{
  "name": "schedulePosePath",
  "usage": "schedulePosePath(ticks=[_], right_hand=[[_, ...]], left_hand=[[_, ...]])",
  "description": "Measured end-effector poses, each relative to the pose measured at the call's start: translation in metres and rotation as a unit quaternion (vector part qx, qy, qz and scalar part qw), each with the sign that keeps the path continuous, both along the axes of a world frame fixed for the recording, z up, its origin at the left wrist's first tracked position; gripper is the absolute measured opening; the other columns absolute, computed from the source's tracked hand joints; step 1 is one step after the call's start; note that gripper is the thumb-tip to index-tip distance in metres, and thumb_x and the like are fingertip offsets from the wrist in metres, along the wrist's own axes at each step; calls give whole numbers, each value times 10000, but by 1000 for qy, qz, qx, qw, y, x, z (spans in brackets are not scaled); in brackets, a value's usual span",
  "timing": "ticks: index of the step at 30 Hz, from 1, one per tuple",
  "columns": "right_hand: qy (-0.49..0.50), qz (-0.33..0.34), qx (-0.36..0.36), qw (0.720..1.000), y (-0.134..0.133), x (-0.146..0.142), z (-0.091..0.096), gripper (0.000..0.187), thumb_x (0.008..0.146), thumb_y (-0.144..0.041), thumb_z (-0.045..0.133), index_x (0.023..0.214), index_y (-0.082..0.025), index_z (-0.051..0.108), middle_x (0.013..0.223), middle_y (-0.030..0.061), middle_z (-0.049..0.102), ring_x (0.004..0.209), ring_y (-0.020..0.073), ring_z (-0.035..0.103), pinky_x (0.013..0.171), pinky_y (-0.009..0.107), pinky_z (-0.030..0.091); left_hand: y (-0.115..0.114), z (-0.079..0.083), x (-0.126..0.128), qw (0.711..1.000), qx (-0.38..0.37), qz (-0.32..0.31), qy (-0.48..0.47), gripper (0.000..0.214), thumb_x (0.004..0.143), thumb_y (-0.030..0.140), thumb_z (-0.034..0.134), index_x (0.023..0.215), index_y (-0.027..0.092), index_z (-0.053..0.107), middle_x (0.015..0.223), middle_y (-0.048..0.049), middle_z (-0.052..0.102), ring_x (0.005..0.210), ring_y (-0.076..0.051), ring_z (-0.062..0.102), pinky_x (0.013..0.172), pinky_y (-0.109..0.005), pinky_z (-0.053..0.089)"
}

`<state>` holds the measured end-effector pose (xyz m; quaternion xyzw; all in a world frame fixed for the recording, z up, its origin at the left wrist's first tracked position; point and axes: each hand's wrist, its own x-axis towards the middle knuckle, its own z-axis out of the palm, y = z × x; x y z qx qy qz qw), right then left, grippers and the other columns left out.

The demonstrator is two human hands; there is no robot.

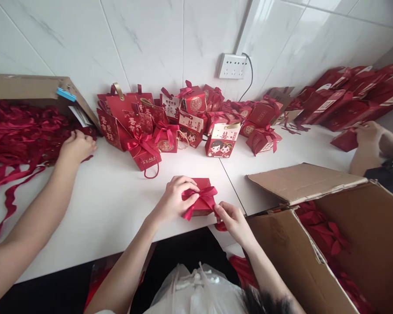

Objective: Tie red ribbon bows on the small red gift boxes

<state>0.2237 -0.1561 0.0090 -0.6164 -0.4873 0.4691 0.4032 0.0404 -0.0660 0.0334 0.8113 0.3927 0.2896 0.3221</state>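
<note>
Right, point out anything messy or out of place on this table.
Loose red ribbons spill from the cardboard box lying on its side at the left, some trailing across the table. Several gift boxes in the pile at the back lie tipped over. The bow-tied red box at the front looks intact.

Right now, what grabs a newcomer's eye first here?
The heap of red gift boxes along the white wall, mid-table. At the near edge, the left hand and right hand pinch a red ribbon on a small red box. A pile of loose ribbons lies far left, where another person's hand reaches.
</note>
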Motion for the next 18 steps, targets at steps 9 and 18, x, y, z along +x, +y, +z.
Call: schedulePosePath(ticks=[9, 18], right_hand=[[-5, 21, 17, 1000, -13, -9, 3, 434, 841, -527, 507, 585, -184, 434, 571, -34, 394, 540, 98, 337, 511, 235, 278], [-28, 79, 2, 996, -8, -3, 14, 401, 850, -506, 480, 606, -193, 423, 568, -39, 387, 532, 99, 318, 503, 233, 279]], left_hand=[[-2, -1, 6, 999, 16, 33, 16, 66, 771, 189, 584, 754, 220, 640, 950, -25, 635, 990, -209, 531, 901, -369, 417], [-3, 0, 8, 999, 15, 37, 20, 91, 779, 186, 575, 716, 218, 631, 933, -20, 627, 979, -204, 529, 890, -353, 418]])
